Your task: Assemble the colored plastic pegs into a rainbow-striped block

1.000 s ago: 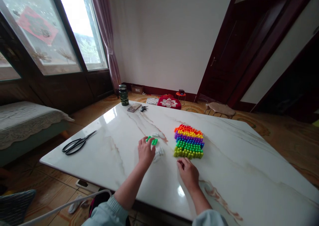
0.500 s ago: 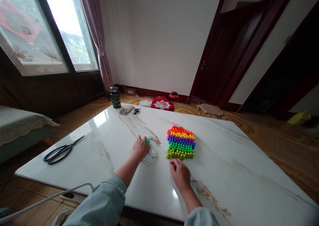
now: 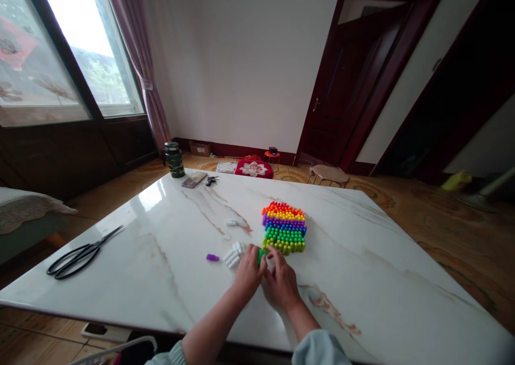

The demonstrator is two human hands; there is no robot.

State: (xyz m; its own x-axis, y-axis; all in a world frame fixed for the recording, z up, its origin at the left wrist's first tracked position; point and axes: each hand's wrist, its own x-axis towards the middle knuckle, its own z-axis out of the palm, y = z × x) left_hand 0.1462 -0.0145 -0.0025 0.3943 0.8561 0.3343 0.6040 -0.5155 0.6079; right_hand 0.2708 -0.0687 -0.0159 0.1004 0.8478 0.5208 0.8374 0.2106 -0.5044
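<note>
My left hand [image 3: 248, 273] is closed on a small green piece [image 3: 261, 256], held just over the marble-look table. My right hand [image 3: 280, 279] meets it from the right, fingers curled in at the green piece; what they pinch is hidden. Right behind both hands stands a tight block of small round-topped pieces [image 3: 284, 228], in bands from red and orange at the far side to yellow-green at the near side. Several white capsule-like pieces [image 3: 233, 255] lie in a cluster left of my left hand. A purple piece [image 3: 212, 258] and a separate white piece [image 3: 232, 222] lie nearby.
Black-handled scissors [image 3: 78, 258] lie on the left of the white table [image 3: 362, 258]. Along its far left edge are a camouflage flask [image 3: 174, 160], a phone [image 3: 195, 179] and keys [image 3: 211, 180]. A round stool [image 3: 330, 174] stands beyond the table.
My left hand has come right and nearer with the green piece, joining my right hand before the coloured block. The purple piece and the white pieces now show uncovered. The view has turned slightly right.
</note>
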